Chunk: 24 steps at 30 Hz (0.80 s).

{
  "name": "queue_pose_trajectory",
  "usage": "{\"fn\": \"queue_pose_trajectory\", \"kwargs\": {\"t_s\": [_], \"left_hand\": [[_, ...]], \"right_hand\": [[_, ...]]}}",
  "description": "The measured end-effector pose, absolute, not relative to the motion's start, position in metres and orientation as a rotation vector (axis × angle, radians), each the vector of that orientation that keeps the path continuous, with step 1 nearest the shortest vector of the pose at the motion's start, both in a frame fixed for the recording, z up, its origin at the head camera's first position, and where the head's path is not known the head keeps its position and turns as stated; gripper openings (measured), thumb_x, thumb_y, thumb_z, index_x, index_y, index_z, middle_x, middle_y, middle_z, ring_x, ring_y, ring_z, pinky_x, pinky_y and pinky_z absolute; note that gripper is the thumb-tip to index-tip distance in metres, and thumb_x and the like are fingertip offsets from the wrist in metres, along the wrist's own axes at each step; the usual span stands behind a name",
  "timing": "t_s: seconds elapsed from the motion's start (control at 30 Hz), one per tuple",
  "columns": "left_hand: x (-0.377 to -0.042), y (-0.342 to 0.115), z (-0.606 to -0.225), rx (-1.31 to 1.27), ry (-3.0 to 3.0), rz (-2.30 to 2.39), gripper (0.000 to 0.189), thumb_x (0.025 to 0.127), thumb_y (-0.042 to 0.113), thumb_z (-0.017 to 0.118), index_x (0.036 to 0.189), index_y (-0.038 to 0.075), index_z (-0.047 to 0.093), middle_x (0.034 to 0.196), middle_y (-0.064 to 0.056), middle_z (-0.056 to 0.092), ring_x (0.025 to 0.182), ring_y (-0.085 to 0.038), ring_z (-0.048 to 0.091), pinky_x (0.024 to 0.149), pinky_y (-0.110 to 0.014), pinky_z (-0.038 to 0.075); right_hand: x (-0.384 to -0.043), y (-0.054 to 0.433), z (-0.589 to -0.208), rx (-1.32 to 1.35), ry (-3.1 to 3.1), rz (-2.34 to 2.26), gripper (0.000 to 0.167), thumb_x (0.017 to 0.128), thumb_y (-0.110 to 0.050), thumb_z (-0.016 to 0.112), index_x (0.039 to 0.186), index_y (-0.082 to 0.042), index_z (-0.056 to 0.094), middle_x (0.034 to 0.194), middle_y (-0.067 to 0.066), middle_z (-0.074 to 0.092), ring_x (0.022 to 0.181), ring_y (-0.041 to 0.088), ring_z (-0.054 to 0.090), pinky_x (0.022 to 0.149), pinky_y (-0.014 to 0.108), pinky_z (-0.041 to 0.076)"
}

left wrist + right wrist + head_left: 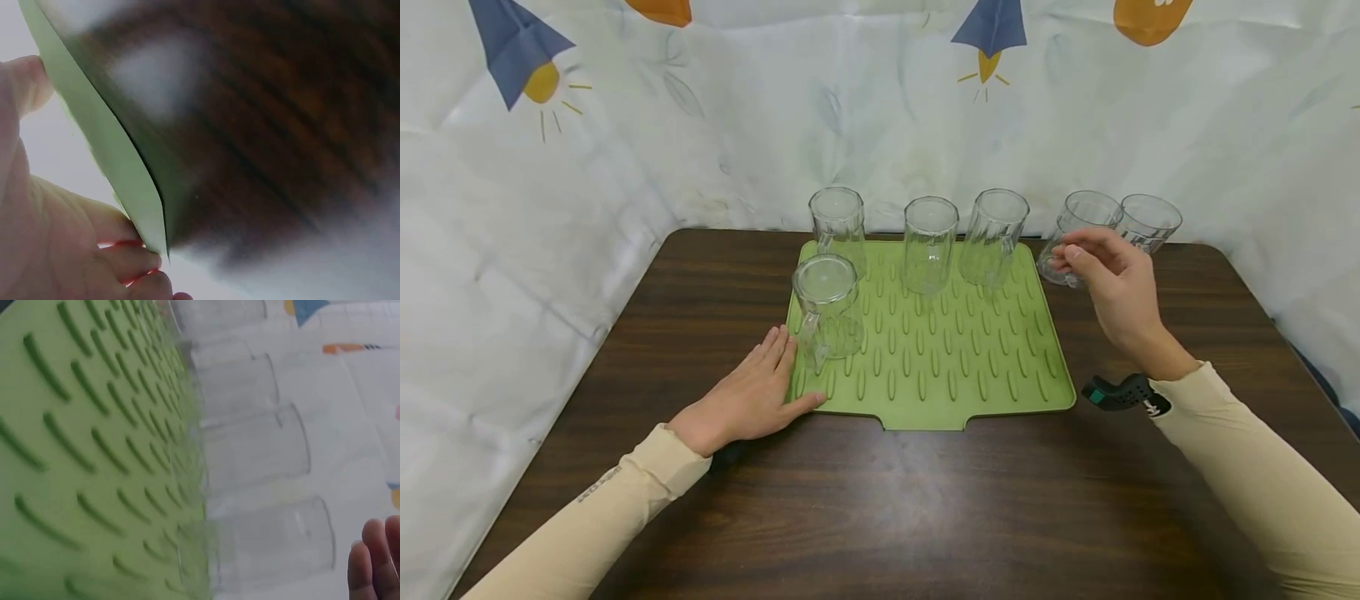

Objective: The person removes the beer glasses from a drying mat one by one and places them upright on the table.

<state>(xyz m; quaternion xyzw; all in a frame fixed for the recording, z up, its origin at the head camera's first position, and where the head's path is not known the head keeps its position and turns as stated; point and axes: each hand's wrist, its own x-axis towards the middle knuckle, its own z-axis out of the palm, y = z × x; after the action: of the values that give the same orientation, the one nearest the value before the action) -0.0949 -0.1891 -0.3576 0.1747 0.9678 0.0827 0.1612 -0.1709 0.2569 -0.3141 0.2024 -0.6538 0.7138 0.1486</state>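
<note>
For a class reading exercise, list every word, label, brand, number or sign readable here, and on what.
No text is readable.
Cream fabric left sleeve: short dark lettering, too small and blurred to read.
Black curved wristband: small pale mark, too small to read.
Clear glass mugs and green ridged rectangular mat: no readable lettering.
White sheeting with blue and orange pictures: no readable lettering.

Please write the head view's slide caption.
Left hand touches ridged green mat bearing four clear glass mugs; right hand near two more.
</note>
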Motion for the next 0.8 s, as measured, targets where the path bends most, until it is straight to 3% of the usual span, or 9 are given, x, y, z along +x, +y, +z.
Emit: {"fn": "queue_pose_trajectory", "kwargs": {"t_s": [0.5,0.8], "left_hand": [[-0.093,-0.194,-0.362,0.52,2.786,0.133,0.1,0.103,0.065,0.046,0.163,-0.007,0.013,0.173,-0.027,0.005,0.163,-0.043,0.005,0.131,-0.06,0.018],[-0.094,-0.192,-0.363,0.525,2.787,0.092,0.105,0.1,0.071,0.046,0.163,-0.006,0.012,0.173,-0.025,0.005,0.164,-0.04,0.005,0.132,-0.057,0.018]], "right_hand": [[-0.154,0.186,-0.328,0.708,-2.117,2.037,0.031,0.104,-0.003,0.057,0.127,0.017,0.063,0.104,-0.006,0.079,0.097,0.009,0.075,0.092,0.025,0.061],[-0.147,0.151,-0.337,0.806,-2.234,2.031,0.029,0.105,-0.007,0.058,0.129,0.007,0.067,0.11,-0.006,0.079,0.103,0.007,0.074,0.097,0.025,0.06]]}}
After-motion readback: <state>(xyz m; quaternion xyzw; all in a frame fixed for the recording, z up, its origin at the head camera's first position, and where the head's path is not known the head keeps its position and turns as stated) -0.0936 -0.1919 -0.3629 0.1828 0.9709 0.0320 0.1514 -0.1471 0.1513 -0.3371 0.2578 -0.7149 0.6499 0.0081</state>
